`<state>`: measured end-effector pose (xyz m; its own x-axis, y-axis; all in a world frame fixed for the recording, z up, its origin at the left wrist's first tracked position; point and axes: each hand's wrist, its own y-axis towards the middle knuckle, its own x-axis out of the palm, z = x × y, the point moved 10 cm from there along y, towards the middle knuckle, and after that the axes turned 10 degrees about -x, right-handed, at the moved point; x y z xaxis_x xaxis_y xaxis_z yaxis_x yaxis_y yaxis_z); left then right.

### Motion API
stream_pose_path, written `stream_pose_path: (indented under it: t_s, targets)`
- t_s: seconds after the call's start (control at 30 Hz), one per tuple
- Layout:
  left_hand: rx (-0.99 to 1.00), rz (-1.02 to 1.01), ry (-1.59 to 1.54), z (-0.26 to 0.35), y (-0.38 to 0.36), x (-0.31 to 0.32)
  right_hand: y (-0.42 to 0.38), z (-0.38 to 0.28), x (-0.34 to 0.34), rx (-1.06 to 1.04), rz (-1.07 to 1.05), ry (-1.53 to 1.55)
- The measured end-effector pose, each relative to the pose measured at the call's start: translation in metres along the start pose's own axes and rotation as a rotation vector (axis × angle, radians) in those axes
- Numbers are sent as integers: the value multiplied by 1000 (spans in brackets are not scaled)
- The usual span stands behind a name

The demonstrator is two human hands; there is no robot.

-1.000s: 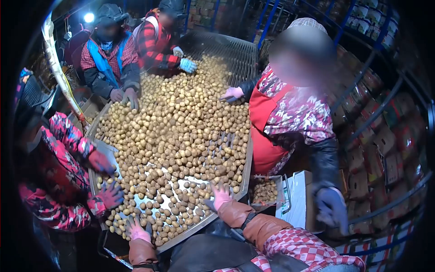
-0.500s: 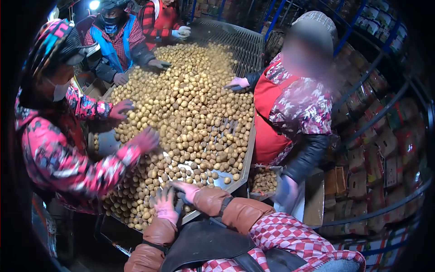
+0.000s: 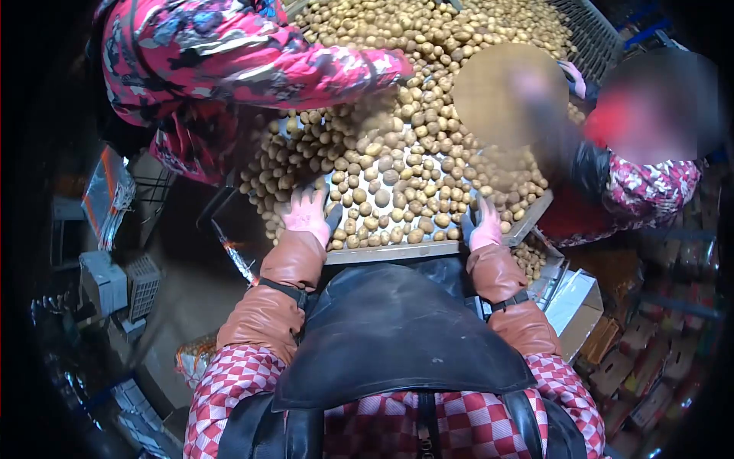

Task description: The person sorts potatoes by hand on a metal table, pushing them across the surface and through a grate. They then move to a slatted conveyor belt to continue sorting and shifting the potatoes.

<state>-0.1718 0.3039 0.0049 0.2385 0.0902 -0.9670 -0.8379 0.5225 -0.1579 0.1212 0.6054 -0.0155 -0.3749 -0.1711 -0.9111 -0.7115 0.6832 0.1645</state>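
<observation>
Potatoes [image 3: 390,177] lie spread over a sorting table with a pale surface and a raised front rim [image 3: 397,253]. My left hand [image 3: 310,216], in a pink and grey glove, rests with fingers spread against potatoes at the front left. At the front right, my right hand [image 3: 483,223], gloved alike, is over the rim with its fingers apart, touching the potatoes beside it. Neither hand is closed around a potato. Between my hands lie loose potatoes with bare table surface showing among them.
A co-worker in a pink patterned jacket [image 3: 229,57] reaches over the table from the left. Another co-worker [image 3: 650,187] stands at the right. Crates [image 3: 103,281] stand on the floor at left, an open carton [image 3: 577,310] at lower right. A slatted section [image 3: 589,30] is at the back.
The view has turned down and come closer. My right hand has moved away from my left, toward the table's right corner. The left co-worker's arm now reaches further across the potatoes.
</observation>
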Motion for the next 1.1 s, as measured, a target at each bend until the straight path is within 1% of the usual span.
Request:
stream_pose_path:
  t_s: [0.03,0.07,0.1,0.13,0.17,0.2,0.23,0.27,0.33,0.37,0.4,0.47,0.5,0.53,0.57,0.6,0.63,0.67,0.7,0.73,0.77,0.8,0.83,0.87,0.9,0.93,0.97,1.0,1.03,1.07,1.1]
  targets:
    - [-130,19,122,7,-6,-12,3,-11,7,78,-225,81]
    - [-244,77,222,9,-14,-18,0,-45,13,65,-318,-5]
    - [-217,89,195,23,-19,-11,-3,-80,25,15,-367,-109]
    - [-75,118,94,49,-22,-2,-2,-103,37,-33,-422,-207]
    - [36,-50,80,79,-24,6,2,-117,55,-122,-463,-133]
    - [326,-93,-68,118,-37,-6,5,-130,71,-210,-505,-62]
    - [478,-55,-49,130,-36,-4,9,-152,62,-290,-619,-112]
    - [633,-14,-28,140,-34,-1,14,-160,59,-302,-639,-49]
    - [589,119,-72,112,-10,-10,15,-174,44,-427,-564,320]
    - [513,97,-29,94,10,5,16,-181,28,-437,-541,456]
    - [423,150,-48,79,12,-9,12,-175,26,-429,-546,459]
    - [316,193,-35,55,9,-22,12,-156,13,-463,-398,495]
    - [183,117,-5,42,8,-21,15,-131,4,-370,-307,558]
    - [50,35,27,32,4,-22,13,-96,3,-153,-259,539]
    - [-46,-4,69,24,5,-22,17,-68,-6,-172,-159,462]
    - [-77,44,51,6,10,-10,12,-25,11,96,-163,488]
    - [-178,106,115,3,9,-16,9,-4,10,146,-163,444]
    - [-278,168,181,5,6,-24,6,3,5,197,-166,400]
    - [-199,210,162,24,7,-32,0,0,13,240,-268,313]
    - [-119,256,137,46,11,-45,-3,-19,15,277,-366,225]
    - [32,201,1,79,18,-57,-3,-42,24,133,-339,213]
    - [251,312,-67,109,23,-46,0,-61,29,118,-440,174]
    - [367,118,-163,135,39,-35,6,-75,28,101,-443,224]
    - [372,100,-114,155,53,-28,9,-83,27,83,-443,273]
    - [345,75,-82,158,68,-17,9,-85,35,34,-441,333]
    - [369,92,-12,163,74,-18,10,-96,33,-57,-428,334]
    - [347,94,-25,157,77,-20,9,-100,35,-88,-468,354]
    - [326,95,-35,149,79,-22,7,-104,37,-117,-508,375]
    - [216,65,-45,128,77,-20,5,-105,36,-160,-494,368]
    - [213,110,-25,105,75,-9,5,-100,27,-141,-456,362]
    - [193,97,49,83,68,-5,5,-91,23,-87,-434,386]
